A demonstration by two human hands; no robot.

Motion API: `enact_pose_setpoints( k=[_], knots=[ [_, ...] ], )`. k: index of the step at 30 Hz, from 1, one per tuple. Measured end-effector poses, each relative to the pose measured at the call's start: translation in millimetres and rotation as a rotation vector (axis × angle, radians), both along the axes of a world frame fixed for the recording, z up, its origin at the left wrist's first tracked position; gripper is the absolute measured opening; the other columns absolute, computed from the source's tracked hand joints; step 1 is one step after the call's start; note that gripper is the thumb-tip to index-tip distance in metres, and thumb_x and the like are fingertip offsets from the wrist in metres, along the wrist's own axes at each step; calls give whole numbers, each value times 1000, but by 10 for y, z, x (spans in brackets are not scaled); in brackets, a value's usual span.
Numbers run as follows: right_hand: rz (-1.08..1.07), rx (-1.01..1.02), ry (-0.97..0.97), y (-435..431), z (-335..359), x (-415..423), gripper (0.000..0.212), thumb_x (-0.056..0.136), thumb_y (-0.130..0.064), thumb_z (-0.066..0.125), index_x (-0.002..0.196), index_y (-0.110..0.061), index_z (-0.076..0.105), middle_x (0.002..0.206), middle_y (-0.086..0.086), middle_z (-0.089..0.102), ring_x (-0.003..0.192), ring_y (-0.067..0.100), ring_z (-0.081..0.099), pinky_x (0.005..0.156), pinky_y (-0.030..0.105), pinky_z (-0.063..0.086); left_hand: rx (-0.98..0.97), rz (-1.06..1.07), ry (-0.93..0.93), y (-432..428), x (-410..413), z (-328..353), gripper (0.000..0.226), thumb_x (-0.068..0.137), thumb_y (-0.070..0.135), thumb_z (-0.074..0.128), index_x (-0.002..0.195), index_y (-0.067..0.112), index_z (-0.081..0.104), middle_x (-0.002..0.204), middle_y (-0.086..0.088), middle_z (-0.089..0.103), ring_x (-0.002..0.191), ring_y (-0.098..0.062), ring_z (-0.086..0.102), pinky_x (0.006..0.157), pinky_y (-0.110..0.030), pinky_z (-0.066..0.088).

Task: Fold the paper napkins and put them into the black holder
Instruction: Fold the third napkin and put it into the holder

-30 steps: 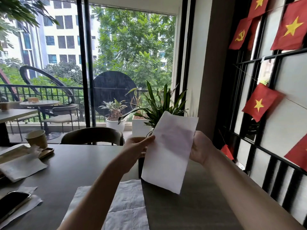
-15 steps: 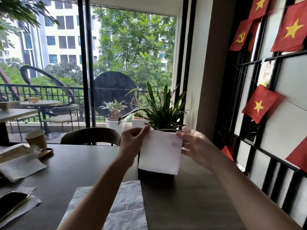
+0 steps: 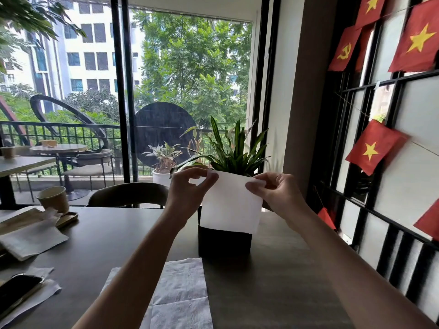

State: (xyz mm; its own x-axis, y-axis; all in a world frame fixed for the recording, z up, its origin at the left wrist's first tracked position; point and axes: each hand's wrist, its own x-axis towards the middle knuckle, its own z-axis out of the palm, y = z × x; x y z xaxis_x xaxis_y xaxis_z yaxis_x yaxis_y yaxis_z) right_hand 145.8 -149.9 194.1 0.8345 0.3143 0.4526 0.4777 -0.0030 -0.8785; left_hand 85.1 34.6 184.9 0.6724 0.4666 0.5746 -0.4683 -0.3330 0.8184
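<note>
1. Head view. Folded napkin (image 3: 230, 203) held upright in the air by its top edge, in front of the black holder (image 3: 224, 242) and covering the holder's upper part. Lower edge of napkin overlaps the holder's rim line — cannot tell whether inside or just in front.
2. Left hand (image 3: 187, 189) pinching the napkin's top left corner between thumb and forefinger; other fingers curled behind, partly hidden.
3. Right hand (image 3: 276, 193) pinching the top right corner, thumb in front, fingers pressed together behind the paper.
4. Holder standing on the dark table (image 3: 114, 238), toward the far right side. Open tabletop to the holder's left and on the near right; flat unfolded napkins (image 3: 173, 295) lying just in front of the holder, near edge cut off by the frame.
5. Left edge of table crowded: paper cup (image 3: 53, 198) on a small wooden tray (image 3: 69, 218), loose napkin pile (image 3: 33, 238) beside it, dark phone (image 3: 17, 289) on another napkin, cut off at frame edge.
6. Potted plant (image 3: 234, 153) directly behind the hands — pot hidden by napkin and hands. Chair back (image 3: 129, 194) at the far table edge.
7. No readable writing. Red flags (image 3: 371, 148) with yellow stars on the right wall; one with hammer and sickle.
</note>
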Motion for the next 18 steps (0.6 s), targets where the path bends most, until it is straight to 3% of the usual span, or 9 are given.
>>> enact_pose_setpoints(
  k=[4,7,10,13,15,18],
  knots=[
    [33,65,78,-30,15,28,17,78,-14,73,91,-5,67,68,-1,63,44,-6,59,40,10,43,-135,-62,-16,-56,-7,26,6,77,11,72,79,6,71,62,3,65,36,3,47,36,-10,34],
    [113,24,181,-24,-79,77,15,77,-18,74,90,-12,69,84,-1,73,68,4,69,58,16,54,-227,-79,-50,-57,55,-23,14,78,8,70,89,0,70,48,12,64,36,4,48,38,-7,35],
    [97,9,248,7,-231,154,5,77,-15,74,79,-16,69,73,-7,74,66,5,68,60,20,53,-293,-102,-30,-30,109,-67,15,77,10,71,90,3,71,60,9,68,52,0,57,49,-13,45],
    [89,114,338,55,-310,262,9,77,-11,73,84,-8,68,78,3,73,66,12,70,62,27,56,-323,-217,102,56,173,-165,18,75,8,73,93,10,71,87,-7,72,75,-16,66,70,-32,55],
    [63,134,368,85,-315,337,9,77,-12,73,83,-8,68,79,4,72,70,16,69,65,29,57,-321,-270,168,110,220,-245,29,74,3,72,103,4,69,94,-14,72,76,-20,69,70,-33,59],
    [8,127,385,162,-347,500,7,78,-11,73,78,-10,66,80,5,70,73,19,66,70,31,56,-318,-193,173,169,341,-344,32,74,0,72,105,-3,67,86,-14,71,65,-14,67,59,-23,56]
  ],
)
